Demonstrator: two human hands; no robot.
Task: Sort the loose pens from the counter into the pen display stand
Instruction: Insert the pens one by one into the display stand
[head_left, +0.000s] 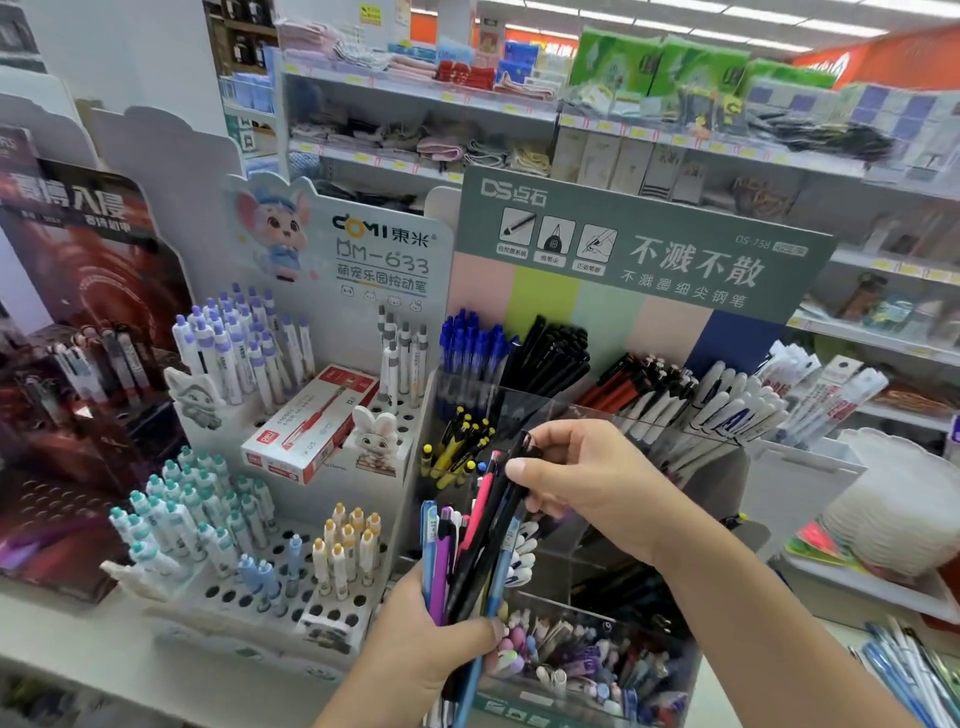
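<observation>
Here, low in the middle of the frame, the left hand (434, 631) grips a bundle of pens (470, 558) by their lower ends, fingers curled round them so they fan upward: blue, purple, pink and black barrels together. The right hand (587, 478), reaching in from the lower right, pinches the top of a black pen (511, 480) in that bundle between thumb and fingers. Whether this pen is already free of the others is hard to tell, since the barrels overlap.

Just behind the hands stands the clear pen stand (566, 415), its stepped compartments holding yellow-and-black pens (460, 447) at the centre, blue pens (472, 345) and black ones (550, 356) higher up, red and white ones to the right. A green sign (644, 244) with white lettering rises behind it.

Left of centre is a white holed rack (291, 577) with teal-capped, purple-capped and yellow-capped pens upright in it, and a red-and-white pen box (311, 423) lying across its middle tier. At the lower right corner more loose pens (906, 662) lie on the counter (130, 660). Store shelves (519, 109) fill the top of the frame.
</observation>
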